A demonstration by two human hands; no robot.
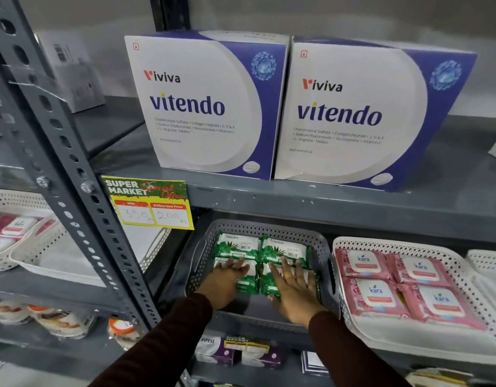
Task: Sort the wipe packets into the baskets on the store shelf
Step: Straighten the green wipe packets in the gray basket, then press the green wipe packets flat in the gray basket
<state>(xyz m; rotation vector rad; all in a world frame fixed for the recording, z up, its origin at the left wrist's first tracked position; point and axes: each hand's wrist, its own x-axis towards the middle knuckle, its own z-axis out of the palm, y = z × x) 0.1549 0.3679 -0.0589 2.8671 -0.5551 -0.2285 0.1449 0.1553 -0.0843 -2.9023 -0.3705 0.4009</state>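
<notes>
Both hands lie flat with fingers spread, holding nothing: the left hand [223,280] and the right hand [294,293] press on the green Origami wipe packets [262,251], which fill the grey basket [322,247]. Pink Kara wipe packets [400,286] lie in the white basket [464,277] beside it.

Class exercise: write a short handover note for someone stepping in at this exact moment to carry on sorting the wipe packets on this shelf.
Left hand: flat and open, pressing on the front-left green packet.
Right hand: flat and open, on the front-right green packet.
Grey basket: four green packets, two rows of two.
White basket to its right: four pink packets, also two by two.
Done: both of these baskets hold one colour each, laid flat.
Left: finish squaring up the green front row. No loose packets are in view, so check elsewhere for any remaining.
</notes>
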